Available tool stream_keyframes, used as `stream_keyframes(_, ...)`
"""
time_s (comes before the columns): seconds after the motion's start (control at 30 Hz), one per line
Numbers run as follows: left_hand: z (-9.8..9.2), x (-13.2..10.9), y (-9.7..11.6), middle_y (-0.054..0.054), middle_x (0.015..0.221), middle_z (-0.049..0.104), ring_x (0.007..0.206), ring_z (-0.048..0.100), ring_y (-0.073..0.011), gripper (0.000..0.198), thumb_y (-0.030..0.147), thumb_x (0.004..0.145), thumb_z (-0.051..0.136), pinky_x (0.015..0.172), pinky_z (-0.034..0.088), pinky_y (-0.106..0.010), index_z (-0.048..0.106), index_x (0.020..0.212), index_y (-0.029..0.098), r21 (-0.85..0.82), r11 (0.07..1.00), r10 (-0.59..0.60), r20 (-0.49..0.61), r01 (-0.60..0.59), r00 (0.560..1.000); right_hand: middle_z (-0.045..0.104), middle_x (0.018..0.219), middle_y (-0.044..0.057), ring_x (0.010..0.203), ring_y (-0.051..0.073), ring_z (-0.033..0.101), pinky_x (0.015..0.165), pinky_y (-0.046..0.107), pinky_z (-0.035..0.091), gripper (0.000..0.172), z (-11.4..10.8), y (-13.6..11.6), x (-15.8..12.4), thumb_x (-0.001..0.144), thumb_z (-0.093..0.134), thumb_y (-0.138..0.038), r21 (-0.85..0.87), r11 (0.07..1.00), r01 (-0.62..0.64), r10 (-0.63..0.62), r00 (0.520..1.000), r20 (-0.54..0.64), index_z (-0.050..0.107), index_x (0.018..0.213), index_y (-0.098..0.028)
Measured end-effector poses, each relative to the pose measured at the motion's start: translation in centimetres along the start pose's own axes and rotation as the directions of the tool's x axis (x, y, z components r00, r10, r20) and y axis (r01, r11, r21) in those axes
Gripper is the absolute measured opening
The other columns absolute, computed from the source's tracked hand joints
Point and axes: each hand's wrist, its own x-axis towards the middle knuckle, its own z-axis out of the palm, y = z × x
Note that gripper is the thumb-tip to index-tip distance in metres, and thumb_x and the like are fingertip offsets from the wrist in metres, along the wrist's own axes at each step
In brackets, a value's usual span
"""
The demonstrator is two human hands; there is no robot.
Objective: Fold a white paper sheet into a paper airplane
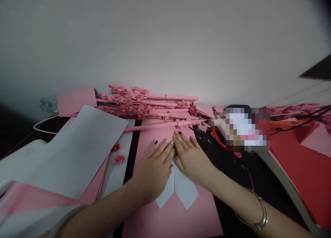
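Flat, with fingers extended and gripping nothing, the left hand (pixel 155 167) and right hand (pixel 190 156) rest on folded white paper (pixel 185 189). Its near edges jut out below them, with pink sheet (pixel 176 219) spreading beyond; paper flowers (pixel 143 110) border the far side.

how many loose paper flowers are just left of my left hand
2: a red flower and, nearer you, a pink flower, both between the large white sheet and your left hand. Others may hide under the sheet.

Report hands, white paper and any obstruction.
Left hand and right hand on folded white paper. Paper atop pink sheet. Pink flowers beyond, not blocking.
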Motion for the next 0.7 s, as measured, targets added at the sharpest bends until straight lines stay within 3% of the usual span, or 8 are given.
stream_keyframes(0.3,-0.6,-1.4,0.9,-0.012,0.142,0.043,0.136,0.032,-0.0268,0.044,0.026,0.097,0.026,0.112,0.016,-0.053,0.047,0.133,0.012,-0.009,1.0,0.008,0.038,-0.008,0.999,0.036,0.145,0.019,0.133,0.029,0.037,0.107,0.052,0.03,0.054,-0.1,0.2,-0.1,0.085,0.037,-0.017,0.018,1.0,-0.01,0.01,1.0,0.0,0.041,0.137,-0.001)
stream_keyframes(0.47,-1.5,-2.8,2.1,-0.018,0.136,0.049,0.131,0.038,-0.032,0.044,0.022,0.092,0.032,0.107,0.025,-0.056,0.053,0.127,0.006,0.02,1.0,-0.001,0.092,-0.001,0.996,0.038,0.144,0.019,0.132,0.028,0.038,0.107,0.051,0.031,0.054,-0.2,0.2,-0.1,0.084,0.037,-0.015,0.023,1.0,-0.007,0.007,1.0,-0.002,0.042,0.136,-0.001)
stream_keyframes(0.57,-2.0,-3.7,2.7,-0.018,0.129,0.056,0.126,0.045,-0.033,0.042,0.022,0.09,0.033,0.104,0.03,-0.057,0.057,0.123,0.009,0.038,0.999,0.001,0.122,-0.006,0.993,0.038,0.144,0.019,0.132,0.028,0.039,0.107,0.051,0.031,0.055,-0.1,0.3,-0.2,0.084,0.038,-0.016,0.02,1.0,-0.002,0.002,1.0,-0.011,0.042,0.136,-0.001)
stream_keyframes(0.7,-1.3,-5.7,3.1,-0.02,0.121,0.061,0.119,0.052,-0.0364,0.043,0.023,0.088,0.038,0.101,0.031,-0.062,0.055,0.125,0.008,0.031,0.999,-0.014,0.111,0.011,0.994,0.038,0.144,0.019,0.132,0.028,0.038,0.109,0.05,0.029,0.054,0.0,0.4,-0.3,0.084,0.037,-0.016,0.016,1.0,0.009,-0.009,1.0,-0.026,0.042,0.136,-0.001)
